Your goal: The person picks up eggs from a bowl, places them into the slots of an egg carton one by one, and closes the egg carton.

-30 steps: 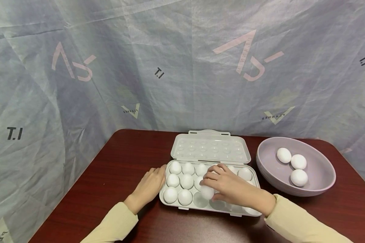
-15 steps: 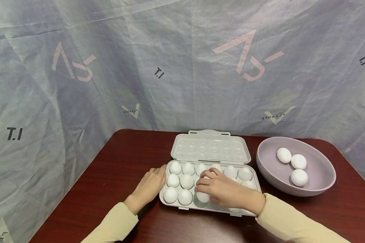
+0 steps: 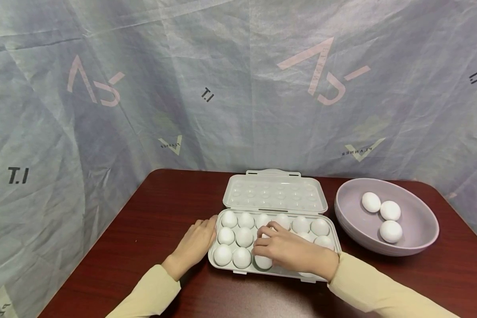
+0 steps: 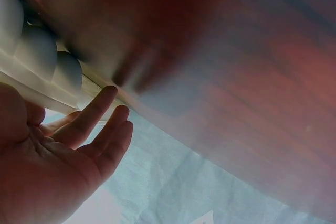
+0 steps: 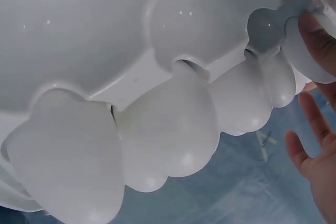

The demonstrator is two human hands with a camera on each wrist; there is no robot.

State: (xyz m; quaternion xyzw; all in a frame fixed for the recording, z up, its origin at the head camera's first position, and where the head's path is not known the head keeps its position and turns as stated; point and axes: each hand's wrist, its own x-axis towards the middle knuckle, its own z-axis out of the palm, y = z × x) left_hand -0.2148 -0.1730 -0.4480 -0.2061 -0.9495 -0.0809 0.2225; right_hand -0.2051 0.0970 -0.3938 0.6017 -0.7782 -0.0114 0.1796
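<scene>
Your right hand (image 3: pixel 284 249) has its fingers and thumb curled round a white egg (image 3: pixel 263 261), grasping it over the third place from the left in the front row of the egg carton (image 3: pixel 251 270). The hand covers part of that egg, so you cannot tell whether it sits fully in its hollow. In the right wrist view, your thumb (image 5: pixel 317 38) lies against the egg's side. Your left hand (image 3: pixel 196 238) is not gripping anything: its fingers reach out loosely, and it rests against the carton's left end. Two eggs stand just left of the one you hold, six stand along the back row, and your right hand and wrist hide some of the middle and front places. The carton's lid (image 3: pixel 275 193) is folded back on the far side. To the right of the carton, a light purple bowl (image 3: pixel 417 225) holds three more eggs, two of them side by side and the third nearer you. Carton and bowl both sit on the dark red table (image 3: pixel 163 198), with a printed grey cloth (image 3: pixel 230 123) hanging behind.
</scene>
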